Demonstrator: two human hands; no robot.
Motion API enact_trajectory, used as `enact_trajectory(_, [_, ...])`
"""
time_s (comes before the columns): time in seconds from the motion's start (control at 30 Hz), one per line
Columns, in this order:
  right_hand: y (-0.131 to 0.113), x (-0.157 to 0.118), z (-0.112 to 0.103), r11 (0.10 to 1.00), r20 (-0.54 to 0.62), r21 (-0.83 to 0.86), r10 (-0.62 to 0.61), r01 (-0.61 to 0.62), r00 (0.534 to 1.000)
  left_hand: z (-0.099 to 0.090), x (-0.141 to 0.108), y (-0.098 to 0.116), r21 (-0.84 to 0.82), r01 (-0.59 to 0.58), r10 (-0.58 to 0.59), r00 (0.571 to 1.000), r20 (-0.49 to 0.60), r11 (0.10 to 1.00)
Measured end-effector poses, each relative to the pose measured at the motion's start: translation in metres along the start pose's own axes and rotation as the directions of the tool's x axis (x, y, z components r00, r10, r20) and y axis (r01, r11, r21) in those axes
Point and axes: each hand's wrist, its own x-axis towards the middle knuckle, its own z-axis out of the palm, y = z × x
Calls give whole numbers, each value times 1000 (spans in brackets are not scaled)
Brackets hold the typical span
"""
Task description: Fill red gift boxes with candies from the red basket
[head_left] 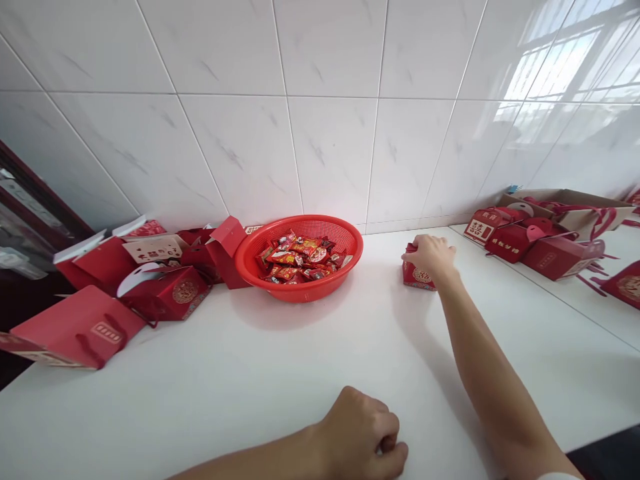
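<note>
While our right hand (pixel 433 255) holds small red box (pixel 418 276) by top, left hand (pixel 365 437) makes loose, empty-looking fist — we should squeeze softly.

Bright daylight laid a barred window's glaring reflection (pixel 547 73) at upper right on glossy white wall tiles (pixel 330 50), soft shadows fell beside the round red plastic basket (pixel 300 293) and right forearm (pixel 487 353) across the white tabletop (pixel 270 360), and wide-angle distortion stretched the edges.

basket (pixel 305 293): candies (pixel 300 259) inside | right hand (pixel 433 253): atop box (pixel 416 276), right of basket | left hand (pixel 365 430): curled, front-right of basket | other boxes (pixel 167 293): left of basket
</note>
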Motion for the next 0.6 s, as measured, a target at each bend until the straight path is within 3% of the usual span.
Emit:
enact_trajectory(0.1, [-5, -7, 14, 998, -42, -47, -30, 28, 999, -2, 0, 0, 4, -15, 15, 1000, -12, 1000])
enact_trajectory(0.23, [8, -11, 25, 994, -77, -83, -74, 68, 994, -5, 0, 1, 11, -11, 11, 1000, -12, 1000])
enact_trajectory(0.6, [99, 39, 31, 983, -180, -120, 119, -142, 976, -7, 0, 2, -8, -35, 35, 999, -33, 999])
